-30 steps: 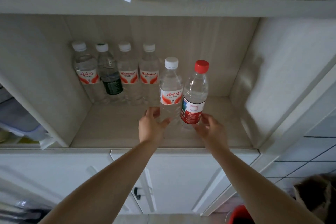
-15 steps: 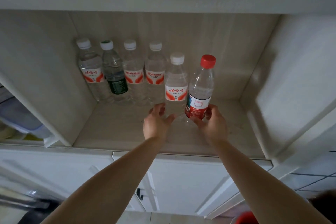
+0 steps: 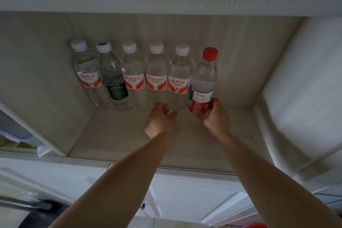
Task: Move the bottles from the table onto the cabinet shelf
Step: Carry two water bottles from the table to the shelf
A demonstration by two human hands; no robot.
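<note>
Several clear water bottles stand in a row against the back wall of the cabinet shelf [image 3: 118,135]. At the right end is a red-capped bottle [image 3: 203,79] with a red label; my right hand [image 3: 215,116] grips its base. Beside it stands a white-capped bottle [image 3: 179,77] with a red-and-white label. My left hand [image 3: 161,118] is at that bottle's base, fingers spread and touching or nearly touching it. Further left stand two white-capped bottles [image 3: 144,76], a dark-labelled bottle [image 3: 112,77] and one more white-capped bottle [image 3: 87,72].
An upper shelf board [image 3: 166,0] hangs above the bottles, loaded with packets and paper. The compartment's right wall [image 3: 299,83] and left wall [image 3: 37,83] close it in. White cabinet doors [image 3: 185,194] lie below. Bare shelf floor shows right of the red-capped bottle.
Both hands pushed the white-capped and red-capped bottles back from the front of the shelf into line with the row. My left hand's fingers have loosened from the white-capped bottle.
</note>
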